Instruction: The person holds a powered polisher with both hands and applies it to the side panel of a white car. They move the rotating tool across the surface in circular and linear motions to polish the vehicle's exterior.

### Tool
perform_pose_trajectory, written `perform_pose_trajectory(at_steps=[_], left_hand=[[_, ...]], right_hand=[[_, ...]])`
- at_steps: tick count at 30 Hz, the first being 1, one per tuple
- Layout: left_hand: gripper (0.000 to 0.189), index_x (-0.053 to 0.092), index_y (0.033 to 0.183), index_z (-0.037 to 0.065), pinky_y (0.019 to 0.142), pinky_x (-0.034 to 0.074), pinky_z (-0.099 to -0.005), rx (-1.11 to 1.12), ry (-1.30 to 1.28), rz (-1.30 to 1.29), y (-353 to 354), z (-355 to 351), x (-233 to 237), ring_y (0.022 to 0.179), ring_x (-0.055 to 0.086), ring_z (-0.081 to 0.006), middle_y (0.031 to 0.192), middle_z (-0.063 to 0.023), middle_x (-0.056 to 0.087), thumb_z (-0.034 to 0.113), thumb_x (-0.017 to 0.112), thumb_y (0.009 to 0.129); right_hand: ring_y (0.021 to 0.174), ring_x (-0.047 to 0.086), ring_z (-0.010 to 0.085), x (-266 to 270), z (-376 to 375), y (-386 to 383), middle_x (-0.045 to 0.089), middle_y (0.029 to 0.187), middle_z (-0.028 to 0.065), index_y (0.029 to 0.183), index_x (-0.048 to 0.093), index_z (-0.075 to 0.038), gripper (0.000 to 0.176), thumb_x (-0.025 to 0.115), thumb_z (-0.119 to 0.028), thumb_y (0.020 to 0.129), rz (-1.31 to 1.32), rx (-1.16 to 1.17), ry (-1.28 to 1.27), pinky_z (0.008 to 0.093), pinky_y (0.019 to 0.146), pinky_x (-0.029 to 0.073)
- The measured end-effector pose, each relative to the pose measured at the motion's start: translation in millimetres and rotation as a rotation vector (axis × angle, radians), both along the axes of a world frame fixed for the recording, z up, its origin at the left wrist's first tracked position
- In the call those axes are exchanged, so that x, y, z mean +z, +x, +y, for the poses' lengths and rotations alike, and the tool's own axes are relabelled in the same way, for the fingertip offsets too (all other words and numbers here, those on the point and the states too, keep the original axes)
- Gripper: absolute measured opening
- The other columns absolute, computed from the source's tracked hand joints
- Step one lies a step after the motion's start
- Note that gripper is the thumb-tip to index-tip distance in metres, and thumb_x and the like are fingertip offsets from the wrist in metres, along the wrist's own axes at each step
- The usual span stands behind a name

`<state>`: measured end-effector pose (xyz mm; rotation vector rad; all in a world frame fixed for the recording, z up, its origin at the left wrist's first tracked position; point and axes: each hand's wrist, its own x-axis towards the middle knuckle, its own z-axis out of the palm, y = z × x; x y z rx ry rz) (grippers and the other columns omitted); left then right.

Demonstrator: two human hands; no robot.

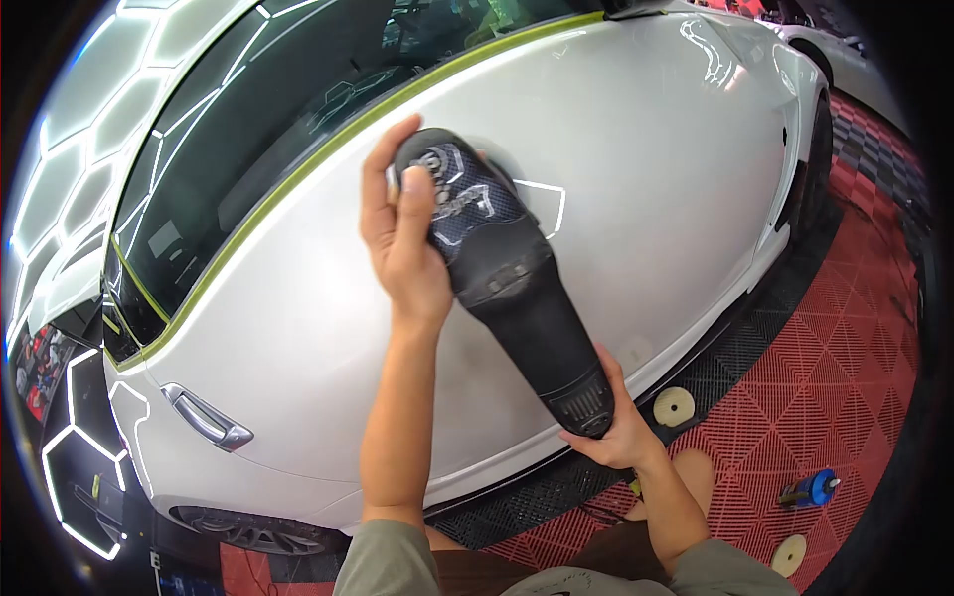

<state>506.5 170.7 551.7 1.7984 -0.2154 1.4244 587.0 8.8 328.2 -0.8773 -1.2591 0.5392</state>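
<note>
A black polishing machine (507, 283) is held in both hands against the white car door (636, 179). My left hand (405, 233) is wrapped round its head, the thumb on top. Around the rear end of its body, at the lower right, my right hand (616, 422) is closed. The machine's head hides most of the round pad beneath it. Yellow-green masking tape (328, 149) runs along the window edge above the door. Left of the machine is the chrome door handle (207, 417).
Two round pale pads (675, 406) (789, 555) lie on the red and black tiled floor (795, 368). A blue-capped bottle (810, 489) lies there too. The side mirror (633, 8) is at the top, a wheel (258, 529) at the lower left.
</note>
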Motion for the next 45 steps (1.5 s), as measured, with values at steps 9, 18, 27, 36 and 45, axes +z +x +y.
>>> perform_pose_trajectory(at_steps=[9,18,27,36,45], left_hand=[[0.037,0.054,0.127,0.002,0.079,0.046,-0.0289,0.143,0.058,0.088,52.2,-18.9,0.9,0.082,0.056,-0.0152,0.091,-0.0093,0.062,0.024,0.058,0.097],[0.041,0.050,0.134,0.002,0.083,0.048,-0.0252,0.009,-0.144,0.022,-59.2,-0.6,-19.7,0.086,0.059,-0.0122,0.098,-0.0056,0.062,0.022,0.056,0.099],[0.049,0.036,0.140,-0.002,0.088,0.057,-0.0394,0.157,-0.101,-0.115,-230.8,22.1,-19.6,0.102,0.067,-0.0318,0.109,-0.0292,0.064,0.029,0.045,0.103],[0.053,0.034,0.143,0.000,0.079,0.057,-0.0338,0.372,-0.108,-0.185,-348.6,43.0,-28.8,0.092,0.067,-0.0286,0.107,-0.0316,0.063,0.036,0.041,0.104],[0.053,0.033,0.144,0.006,0.078,0.057,-0.0357,0.442,-0.076,-0.256,-384.0,46.5,-58.8,0.093,0.065,-0.0278,0.108,-0.0281,0.060,0.040,0.038,0.104]], right_hand=[[0.119,0.050,0.0225,-27.7,-18.8,18.8,0.048,0.132,0.0143,0.155,0.009,-0.006,0.109,0.077,0.000,0.071,0.353,-0.079,-0.353,0.0363,0.103,0.040],[0.127,0.047,0.0260,-35.3,-3.5,-70.4,0.041,0.140,0.0174,0.154,0.004,-0.003,0.110,0.075,0.002,0.070,0.132,0.018,-0.180,0.0397,0.106,0.039],[0.135,0.042,0.0291,2.5,37.3,-176.4,0.037,0.147,0.0232,0.154,0.003,-0.001,0.108,0.074,0.001,0.072,-0.116,0.250,-0.069,0.0394,0.109,0.036],[0.118,0.060,0.0347,4.7,65.2,-269.6,0.052,0.135,0.0263,0.154,0.000,-0.003,0.109,0.073,0.000,0.074,-0.198,0.367,-0.072,0.0403,0.101,0.045],[0.088,0.069,0.0415,-4.3,70.2,-279.1,0.066,0.109,0.0265,0.156,0.000,-0.015,0.110,0.072,0.001,0.074,-0.294,0.368,-0.104,0.0414,0.076,0.056]])
